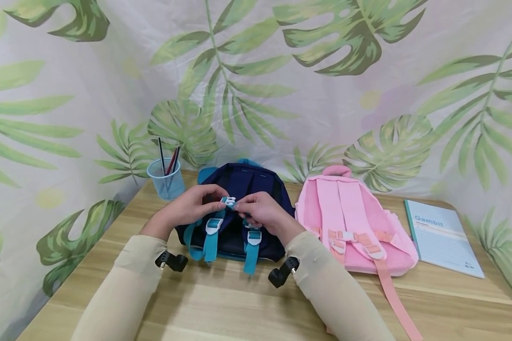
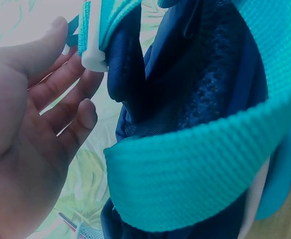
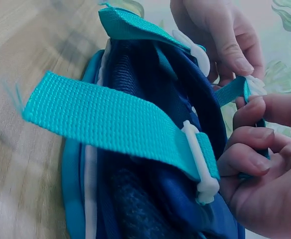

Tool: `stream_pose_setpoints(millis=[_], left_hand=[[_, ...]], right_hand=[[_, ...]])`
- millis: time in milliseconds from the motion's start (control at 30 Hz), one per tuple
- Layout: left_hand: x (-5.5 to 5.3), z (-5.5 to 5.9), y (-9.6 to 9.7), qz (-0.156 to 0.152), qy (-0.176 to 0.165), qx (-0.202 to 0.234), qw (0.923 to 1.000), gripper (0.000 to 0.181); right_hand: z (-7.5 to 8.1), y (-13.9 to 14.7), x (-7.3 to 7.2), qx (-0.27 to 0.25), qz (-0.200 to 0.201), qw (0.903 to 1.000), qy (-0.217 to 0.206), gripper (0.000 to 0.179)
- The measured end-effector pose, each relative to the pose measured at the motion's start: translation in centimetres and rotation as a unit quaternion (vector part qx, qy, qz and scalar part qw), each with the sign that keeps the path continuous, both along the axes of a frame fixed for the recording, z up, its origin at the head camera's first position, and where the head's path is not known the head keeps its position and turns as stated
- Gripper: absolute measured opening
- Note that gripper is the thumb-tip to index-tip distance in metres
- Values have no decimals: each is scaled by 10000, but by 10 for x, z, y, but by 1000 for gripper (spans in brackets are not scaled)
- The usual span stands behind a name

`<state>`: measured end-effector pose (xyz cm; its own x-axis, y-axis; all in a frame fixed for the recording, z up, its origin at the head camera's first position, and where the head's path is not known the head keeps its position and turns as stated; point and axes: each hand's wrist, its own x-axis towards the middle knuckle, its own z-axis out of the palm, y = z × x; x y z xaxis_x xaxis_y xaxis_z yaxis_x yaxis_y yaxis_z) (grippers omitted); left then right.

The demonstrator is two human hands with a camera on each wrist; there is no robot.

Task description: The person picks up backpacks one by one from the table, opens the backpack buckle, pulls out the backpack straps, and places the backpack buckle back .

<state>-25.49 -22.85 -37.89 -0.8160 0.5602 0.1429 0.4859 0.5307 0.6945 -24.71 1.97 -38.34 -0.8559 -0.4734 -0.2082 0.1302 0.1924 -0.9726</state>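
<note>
A navy backpack with teal straps lies on the table, its shoulder straps facing up. Above it, both hands meet at a small white buckle on a teal strap. My left hand pinches the buckle's left side between thumb and fingers. From the other side, my right hand pinches the strap end beside the buckle, its other fingers curled, as the right wrist view shows. Whether the buckle halves are joined is too small to tell. Below hang two teal webbing ends through white strap adjusters.
A pink backpack lies to the right, one strap trailing toward the table's front edge. Beyond it is a Gambit notebook. A blue mesh cup with pencils stands at the back left. Leaf-patterned cloth hangs behind the wooden table.
</note>
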Motion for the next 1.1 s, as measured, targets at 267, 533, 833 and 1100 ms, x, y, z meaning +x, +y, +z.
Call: stream_pose_setpoints(millis=[267, 533, 833, 1100], left_hand=[[0, 1, 2, -53, -22, 12, 10000, 23], [1, 0, -1, 64, -23, 59, 10000, 21], [0, -1, -2, 40, -27, 109, 9999, 23], [-2, 0, 1, 31, 50, -68, 10000, 24]], right_hand=[[4, -4, 0, -77, 75, 9999, 27, 19], [5, 3, -4, 148, 236, 9996, 30, 22], [3, 8, -6, 5, 354, 9991, -218, 19], [2, 3, -5, -321, 363, 9977, -470, 15]])
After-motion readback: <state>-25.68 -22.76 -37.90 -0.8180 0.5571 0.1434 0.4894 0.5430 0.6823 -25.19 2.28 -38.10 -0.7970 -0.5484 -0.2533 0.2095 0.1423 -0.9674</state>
